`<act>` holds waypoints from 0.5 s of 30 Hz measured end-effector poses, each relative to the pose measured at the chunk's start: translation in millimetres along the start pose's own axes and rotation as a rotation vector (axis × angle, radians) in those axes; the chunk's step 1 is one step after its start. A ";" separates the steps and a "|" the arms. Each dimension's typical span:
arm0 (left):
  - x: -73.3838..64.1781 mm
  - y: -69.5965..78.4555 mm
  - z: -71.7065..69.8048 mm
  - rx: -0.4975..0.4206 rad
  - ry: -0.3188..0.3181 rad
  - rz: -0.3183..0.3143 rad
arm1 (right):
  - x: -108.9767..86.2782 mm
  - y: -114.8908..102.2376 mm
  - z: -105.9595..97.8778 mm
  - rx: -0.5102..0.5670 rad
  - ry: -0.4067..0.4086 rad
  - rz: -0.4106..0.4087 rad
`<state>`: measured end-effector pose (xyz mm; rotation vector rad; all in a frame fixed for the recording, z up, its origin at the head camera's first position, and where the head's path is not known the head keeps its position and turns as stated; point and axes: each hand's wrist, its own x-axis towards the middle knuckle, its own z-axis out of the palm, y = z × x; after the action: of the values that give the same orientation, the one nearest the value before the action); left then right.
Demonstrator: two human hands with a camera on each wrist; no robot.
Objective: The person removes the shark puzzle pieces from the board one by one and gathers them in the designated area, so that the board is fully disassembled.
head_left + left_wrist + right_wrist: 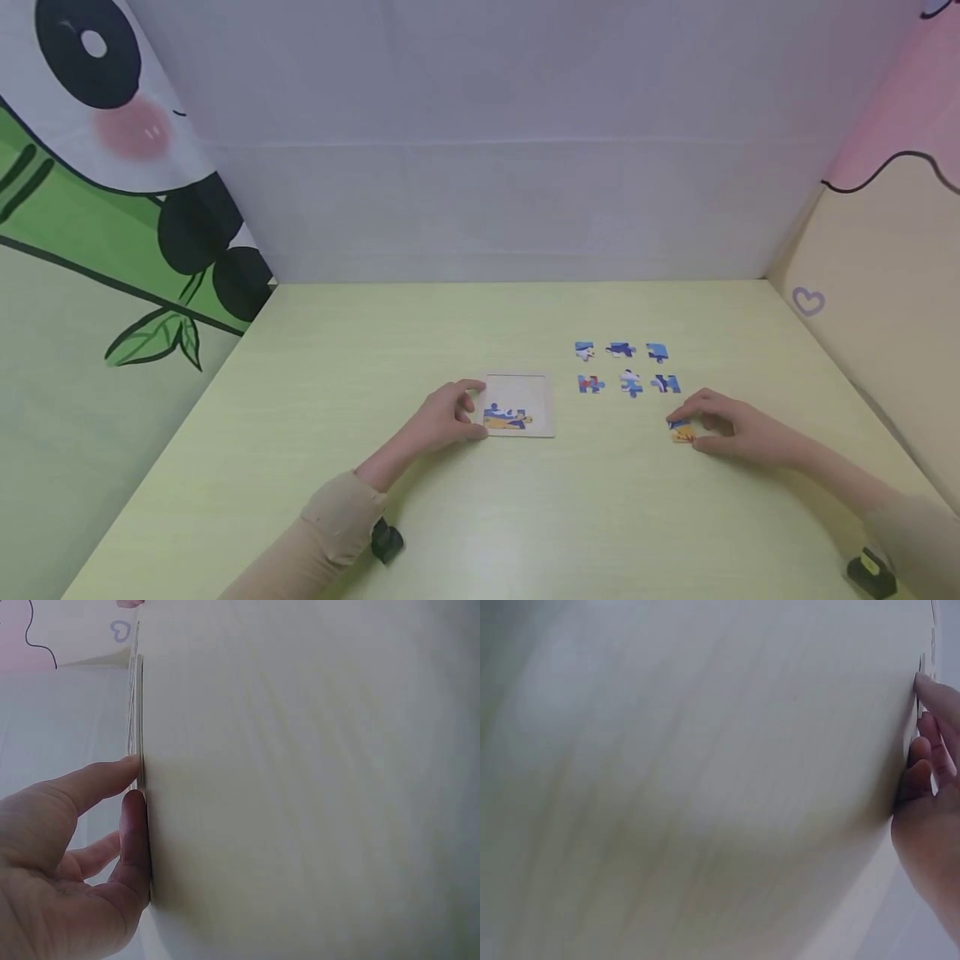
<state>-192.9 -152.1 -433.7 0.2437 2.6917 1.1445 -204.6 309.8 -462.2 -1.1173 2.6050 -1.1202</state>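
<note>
A square white puzzle tray [521, 392] lies flat on the table. Several joined jigsaw pieces [506, 418], blue and yellow, fill part of its lower left. My left hand [444, 417] holds the tray by its left side, index fingertip near the upper corner and thumb at the lower one. In the left wrist view the tray's thin edge [139, 712] shows beside the fingertips. Off to the right, my right hand [738, 427] pinches a yellow and blue puzzle piece [682, 432] between thumb and index finger, low over the table. The right wrist view shows this piece edge-on.
Two rows of loose puzzle pieces, such as a blue one [631, 384] and a red and blue one [591, 384], lie between the tray and my right hand, farther back. A white wall [480, 200] stands behind the table [360, 342], with printed cloths at both sides.
</note>
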 end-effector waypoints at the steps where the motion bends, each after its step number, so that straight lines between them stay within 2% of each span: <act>1: 0.1 -0.2 0.1 0.001 0.000 0.000 | -0.3 0.1 0.0 0.005 -0.002 0.006; 6: 0.2 -0.5 0.6 -0.001 0.001 -0.002 | -1.3 -0.9 0.2 0.018 -0.003 0.026; 15: 1.2 -1.1 1.1 -0.006 0.002 -0.005 | -1.3 -0.9 0.9 0.000 0.018 0.006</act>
<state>-193.9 -151.9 -435.4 0.2349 2.6893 1.1515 -202.7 309.8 -462.5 -1.1039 2.6200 -1.1349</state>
